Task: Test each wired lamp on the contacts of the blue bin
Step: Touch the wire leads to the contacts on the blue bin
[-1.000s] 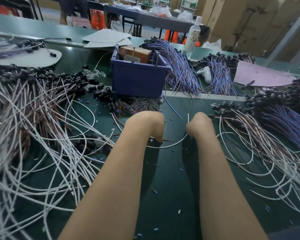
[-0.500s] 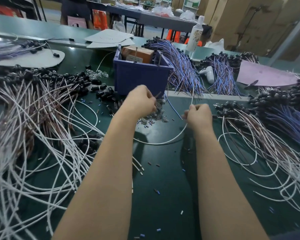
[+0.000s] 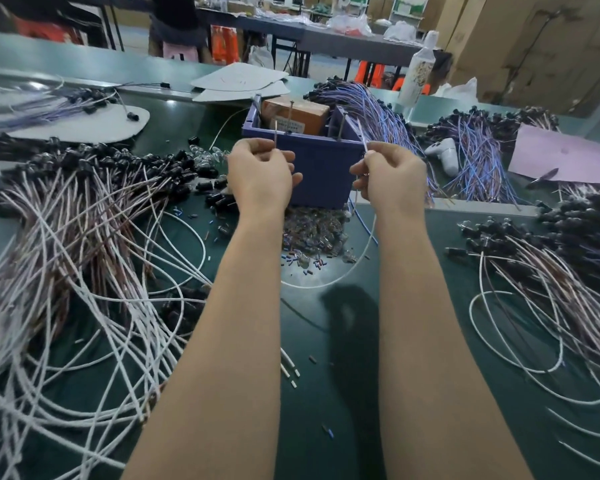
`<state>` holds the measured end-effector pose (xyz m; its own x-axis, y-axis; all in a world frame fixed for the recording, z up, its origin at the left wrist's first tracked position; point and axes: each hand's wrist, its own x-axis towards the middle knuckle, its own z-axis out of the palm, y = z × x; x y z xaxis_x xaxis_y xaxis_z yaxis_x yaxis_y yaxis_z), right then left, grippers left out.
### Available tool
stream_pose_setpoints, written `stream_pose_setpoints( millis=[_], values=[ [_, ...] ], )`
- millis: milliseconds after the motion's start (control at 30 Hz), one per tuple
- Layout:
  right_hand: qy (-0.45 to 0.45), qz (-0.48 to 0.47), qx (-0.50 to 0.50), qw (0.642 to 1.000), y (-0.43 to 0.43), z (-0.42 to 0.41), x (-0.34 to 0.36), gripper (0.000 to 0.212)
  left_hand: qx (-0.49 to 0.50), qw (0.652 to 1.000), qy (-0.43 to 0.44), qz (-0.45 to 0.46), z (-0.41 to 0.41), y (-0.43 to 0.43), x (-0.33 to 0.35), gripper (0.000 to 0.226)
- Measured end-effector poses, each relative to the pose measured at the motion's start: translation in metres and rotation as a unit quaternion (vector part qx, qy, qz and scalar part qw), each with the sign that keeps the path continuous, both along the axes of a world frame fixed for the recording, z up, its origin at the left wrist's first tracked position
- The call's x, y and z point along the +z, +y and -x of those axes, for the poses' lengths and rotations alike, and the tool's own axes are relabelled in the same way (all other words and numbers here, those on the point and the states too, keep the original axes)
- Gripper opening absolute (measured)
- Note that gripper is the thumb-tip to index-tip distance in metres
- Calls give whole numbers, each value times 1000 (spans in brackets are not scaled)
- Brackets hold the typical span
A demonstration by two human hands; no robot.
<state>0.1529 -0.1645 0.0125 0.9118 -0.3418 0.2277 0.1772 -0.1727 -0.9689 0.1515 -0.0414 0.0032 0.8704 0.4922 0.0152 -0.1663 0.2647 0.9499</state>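
Both hands are up in front of the blue bin (image 3: 321, 174), which sits mid-scene on the green table (image 3: 312, 403).

Left hand (image 3: 260, 178): fingers curled, pinching a thin bare lead end (image 3: 275, 135) that sticks straight up by the bin's near left rim.

Right hand (image 3: 392, 181): fingers curled, pinching the white wire (image 3: 362, 138). The wire's end pokes up and left at the bin's near right corner, close to an upright metal pin contact (image 3: 341, 128). Can't tell if either end actually touches a contact.

From the right hand the white wire drops, loops across the table below the bin and goes out of sight behind the left forearm.

A second pin (image 3: 292, 110) stands in front of the brown cardboard box (image 3: 309, 116) inside the bin. A pile of small glass bulbs (image 3: 312, 230) lies on the table against the bin's front.

There's a big bundle of white and brown wired parts (image 3: 84, 244) on the left and a similar right bundle (image 3: 551, 289). Blue-purple wires (image 3: 378, 105) lie behind the bin, with a white bottle (image 3: 417, 72) further back.
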Motion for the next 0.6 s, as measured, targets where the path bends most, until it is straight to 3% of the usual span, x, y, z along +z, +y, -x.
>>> stream_pose_setpoints(
  millis=[267, 600],
  values=[
    [15, 93, 10, 995, 5, -10, -11, 16, 2, 1000, -1, -29, -13, -7, -4, 10],
    [25, 113, -55, 992, 1, -13, -13, 21, -5, 1000, -6, -18, -16, -9, -6, 9]
  ],
)
